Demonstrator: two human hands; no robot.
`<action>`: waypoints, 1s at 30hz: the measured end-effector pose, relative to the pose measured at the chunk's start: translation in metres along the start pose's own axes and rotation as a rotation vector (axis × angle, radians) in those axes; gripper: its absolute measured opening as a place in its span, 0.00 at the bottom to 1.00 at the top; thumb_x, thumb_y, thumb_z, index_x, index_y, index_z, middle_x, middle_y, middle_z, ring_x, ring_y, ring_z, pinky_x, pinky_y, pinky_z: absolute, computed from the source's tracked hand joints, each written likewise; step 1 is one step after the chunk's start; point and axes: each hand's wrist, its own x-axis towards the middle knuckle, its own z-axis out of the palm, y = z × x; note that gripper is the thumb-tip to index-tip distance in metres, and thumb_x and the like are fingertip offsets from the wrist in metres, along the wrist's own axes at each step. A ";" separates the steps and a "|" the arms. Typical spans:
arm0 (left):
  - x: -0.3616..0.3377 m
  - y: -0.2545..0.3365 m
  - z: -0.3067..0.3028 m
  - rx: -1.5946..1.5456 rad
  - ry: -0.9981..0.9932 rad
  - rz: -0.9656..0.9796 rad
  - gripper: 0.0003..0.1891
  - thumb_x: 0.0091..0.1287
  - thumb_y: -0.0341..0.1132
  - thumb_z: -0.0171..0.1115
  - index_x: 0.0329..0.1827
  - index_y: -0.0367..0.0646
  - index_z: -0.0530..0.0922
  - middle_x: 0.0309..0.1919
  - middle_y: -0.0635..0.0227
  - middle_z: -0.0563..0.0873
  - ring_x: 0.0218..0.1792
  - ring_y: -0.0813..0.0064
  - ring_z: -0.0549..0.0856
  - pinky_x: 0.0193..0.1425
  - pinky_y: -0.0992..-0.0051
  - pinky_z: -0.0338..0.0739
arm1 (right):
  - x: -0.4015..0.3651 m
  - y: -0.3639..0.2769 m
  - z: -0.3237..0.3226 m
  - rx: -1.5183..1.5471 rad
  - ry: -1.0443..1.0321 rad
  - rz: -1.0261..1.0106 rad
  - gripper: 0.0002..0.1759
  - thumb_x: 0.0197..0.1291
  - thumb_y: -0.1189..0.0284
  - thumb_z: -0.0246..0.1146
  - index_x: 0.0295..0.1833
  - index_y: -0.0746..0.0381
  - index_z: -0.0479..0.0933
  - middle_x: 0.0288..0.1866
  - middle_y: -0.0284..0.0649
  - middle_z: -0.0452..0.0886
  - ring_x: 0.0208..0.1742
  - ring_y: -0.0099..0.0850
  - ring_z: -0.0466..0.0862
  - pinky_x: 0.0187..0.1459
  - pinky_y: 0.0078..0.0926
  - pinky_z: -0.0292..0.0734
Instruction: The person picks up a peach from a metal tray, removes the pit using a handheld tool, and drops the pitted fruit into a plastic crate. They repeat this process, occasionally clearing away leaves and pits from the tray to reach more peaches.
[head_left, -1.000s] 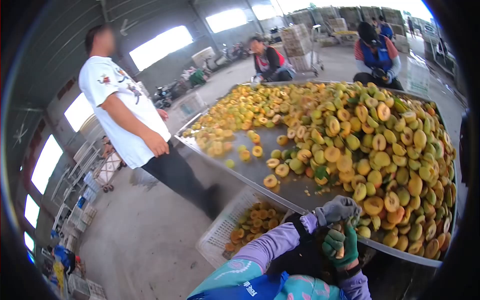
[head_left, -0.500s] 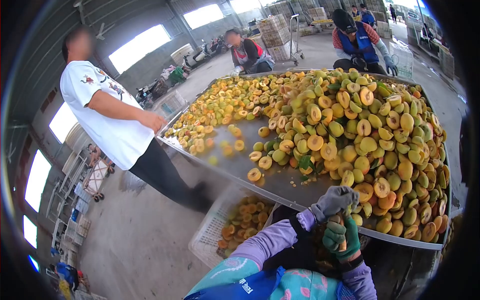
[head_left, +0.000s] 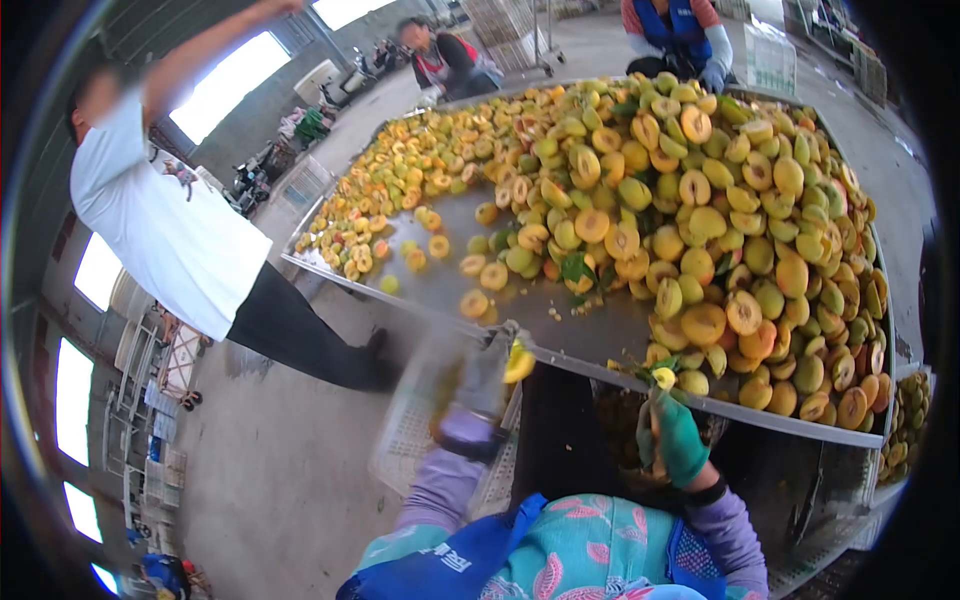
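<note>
My left hand [head_left: 486, 375], in a grey glove and smeared by motion, is over the near edge of the metal table [head_left: 590, 325], above a white crate [head_left: 405, 425]. A yellow apricot half [head_left: 519, 361] shows at its fingertips. My right hand [head_left: 678, 440], in a green glove, is closed in a fist just below the table rim. A tan, handle-like shape shows along its fingers, and a small yellow piece [head_left: 663, 378] shows just above them; I cannot tell what the fist holds. Close by lies a large heap of halved apricots [head_left: 740, 260].
A person in a white shirt [head_left: 165, 240] stands at the left with an arm raised. Two people sit along the far side: one in a red-trimmed apron [head_left: 450, 65], one in a blue vest [head_left: 680, 35]. Another container of fruit [head_left: 905, 425] stands at the right.
My hands, together at the table edge before, have parted: the left has swung left over the crate with a fruit half, the right stays near the rim. The standing person's arm has gone up.
</note>
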 end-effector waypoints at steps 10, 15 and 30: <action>0.144 0.011 -0.077 1.570 0.156 -0.035 0.30 0.55 0.57 0.63 0.54 0.45 0.79 0.48 0.46 0.84 0.50 0.49 0.83 0.53 0.55 0.77 | 0.026 -0.017 -0.015 0.104 0.092 0.260 0.22 0.68 0.42 0.50 0.37 0.49 0.68 0.18 0.31 0.68 0.15 0.26 0.69 0.16 0.22 0.62; 0.149 0.005 -0.051 1.589 0.082 -0.118 0.31 0.52 0.59 0.66 0.51 0.44 0.81 0.46 0.46 0.84 0.50 0.49 0.83 0.53 0.55 0.77 | 0.012 -0.007 -0.021 0.153 0.033 0.223 0.24 0.69 0.44 0.50 0.38 0.55 0.69 0.19 0.32 0.69 0.16 0.26 0.70 0.18 0.25 0.66; 0.024 0.012 0.130 -0.845 -0.385 -0.258 0.25 0.67 0.47 0.63 0.62 0.42 0.73 0.50 0.54 0.83 0.47 0.55 0.84 0.44 0.64 0.84 | 0.023 -0.001 0.025 -0.472 0.319 -0.373 0.12 0.71 0.62 0.54 0.41 0.59 0.75 0.23 0.35 0.74 0.20 0.28 0.72 0.21 0.28 0.67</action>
